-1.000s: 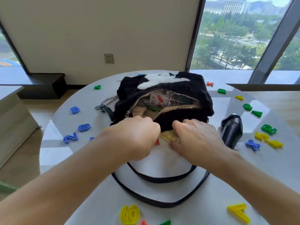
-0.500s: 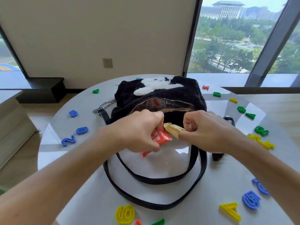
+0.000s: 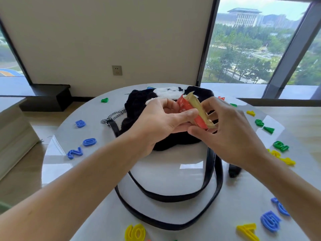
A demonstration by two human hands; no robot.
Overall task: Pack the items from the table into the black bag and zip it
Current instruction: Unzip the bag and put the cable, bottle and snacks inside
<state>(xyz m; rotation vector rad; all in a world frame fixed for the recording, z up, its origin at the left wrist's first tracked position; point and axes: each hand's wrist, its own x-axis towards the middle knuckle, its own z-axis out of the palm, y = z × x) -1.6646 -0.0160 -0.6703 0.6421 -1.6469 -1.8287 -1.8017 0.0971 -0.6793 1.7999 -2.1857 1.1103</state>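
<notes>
Two packets held together over black bag [image 3: 139, 103] | left hand [image 3: 156, 122] pinches red packet [image 3: 183, 106] | right hand [image 3: 231, 134] pinches beige packet [image 3: 196, 105] at lower end | long axes slant up-away | bag lies just below, opening hidden behind hands.

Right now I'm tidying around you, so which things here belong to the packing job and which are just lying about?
Job: black bag, its strap, red packet gripped by the left hand, tan packet held by the right hand.
Lying about: plastic numbers on the table, wall socket. Black gadget by the strap: unclear.
</notes>
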